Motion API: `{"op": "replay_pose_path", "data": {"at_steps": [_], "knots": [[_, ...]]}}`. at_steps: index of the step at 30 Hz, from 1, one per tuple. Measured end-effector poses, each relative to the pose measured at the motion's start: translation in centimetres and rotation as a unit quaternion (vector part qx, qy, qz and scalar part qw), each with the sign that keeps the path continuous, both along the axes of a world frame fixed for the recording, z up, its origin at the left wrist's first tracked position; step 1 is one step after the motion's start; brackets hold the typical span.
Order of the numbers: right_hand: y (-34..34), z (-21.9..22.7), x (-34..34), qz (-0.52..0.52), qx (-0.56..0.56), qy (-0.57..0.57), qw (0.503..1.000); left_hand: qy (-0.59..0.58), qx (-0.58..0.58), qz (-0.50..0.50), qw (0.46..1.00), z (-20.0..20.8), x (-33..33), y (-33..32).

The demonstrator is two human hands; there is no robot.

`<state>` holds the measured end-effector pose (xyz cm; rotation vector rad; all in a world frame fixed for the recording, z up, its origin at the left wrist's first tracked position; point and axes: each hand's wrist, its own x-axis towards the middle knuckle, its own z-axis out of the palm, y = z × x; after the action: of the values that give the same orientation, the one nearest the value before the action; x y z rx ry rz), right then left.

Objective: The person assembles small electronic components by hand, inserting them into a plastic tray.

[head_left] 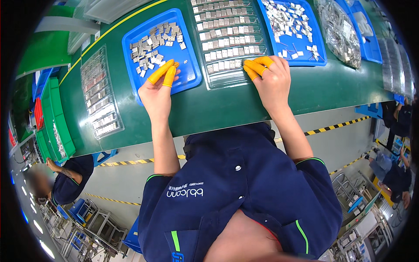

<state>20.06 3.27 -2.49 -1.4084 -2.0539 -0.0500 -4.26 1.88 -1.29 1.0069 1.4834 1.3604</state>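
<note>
My left hand (pixel 158 94), with yellow finger cots, hovers over the near edge of a blue tray (pixel 194 72). Its fingertips are pinched together, and whatever they hold is too small to make out. That tray has a heap of small grey-and-white rectangular parts (pixel 152 43). At the right end of the nearest filled row in a clear plastic blister tray (pixel 227 82) is my right hand (pixel 271 81), also in yellow finger cots. Its bent fingers are closed at the row's end and hide what is between them. Similar parts (pixel 224 65) with thin wires fill several rows.
Another blue tray (pixel 321 54) on the right bears white connectors with wires. Beyond it lies a clear bag (pixel 342 35) of parts. A filled blister tray (pixel 100 94) and a green bin (pixel 59 115) are at left. The green table's (pixel 205 115) front edge runs before me; co-workers sit at both sides.
</note>
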Motion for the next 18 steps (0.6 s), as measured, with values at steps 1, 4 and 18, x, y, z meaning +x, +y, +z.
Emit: {"op": "replay_pose_path", "data": {"at_steps": [1,4,18], "knots": [[0.0,0.1,0.0,0.015,-0.009,-0.014,1.000,0.008,-0.003,0.002,1.000,-0.1,0.0,0.1],[0.1,-0.6,0.3,0.030,-0.013,-0.003,0.999,0.112,0.004,-0.005,0.994,-0.5,-0.4,1.0],[3.5,1.6,11.8,-0.182,-0.145,0.079,0.969,0.554,-0.046,-0.059,0.829,-1.2,-0.3,6.8]]}}
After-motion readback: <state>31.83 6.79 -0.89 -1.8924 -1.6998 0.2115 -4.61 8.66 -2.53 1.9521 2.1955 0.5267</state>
